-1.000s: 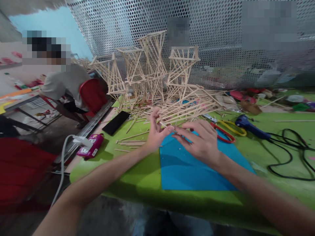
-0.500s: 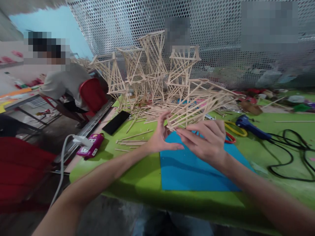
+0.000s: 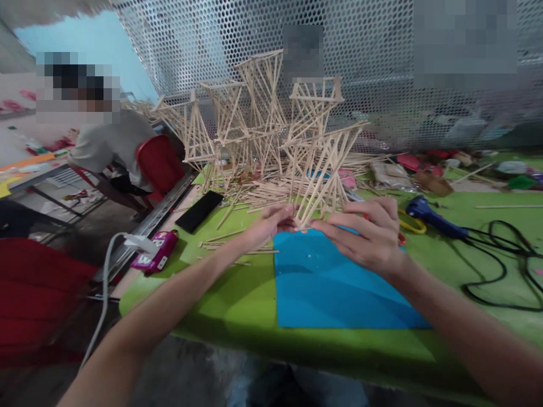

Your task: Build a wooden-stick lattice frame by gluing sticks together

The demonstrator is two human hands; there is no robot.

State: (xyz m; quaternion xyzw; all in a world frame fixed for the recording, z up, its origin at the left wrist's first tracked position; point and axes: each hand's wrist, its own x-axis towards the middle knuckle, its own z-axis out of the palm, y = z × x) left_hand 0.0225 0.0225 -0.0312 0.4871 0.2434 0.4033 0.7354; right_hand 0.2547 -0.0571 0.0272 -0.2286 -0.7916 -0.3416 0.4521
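Note:
A lattice frame of thin wooden sticks [image 3: 323, 164] stands tilted on its narrow end at the far edge of a blue sheet [image 3: 335, 282]. My left hand [image 3: 267, 224] grips the frame's base from the left, fingers curled. From the right, my right hand [image 3: 368, 233] holds the same base with bent fingers. Behind it stand several taller stick towers [image 3: 254, 113] amid a heap of loose sticks [image 3: 254, 198].
The green table [image 3: 237, 299] carries a black phone [image 3: 199, 210], a pink device with a white cable [image 3: 155, 252], a blue glue gun [image 3: 430, 217] with a black cord [image 3: 500, 265], and yellow-and-red handled scissors [image 3: 410, 225]. A perforated metal screen [image 3: 382, 56] backs the table. A seated person [image 3: 110, 144] is at the left.
The stick frame lay flat on the heap, was lifted at one end, and now stands nearly upright on the blue sheet's edge. Both hands moved to its base.

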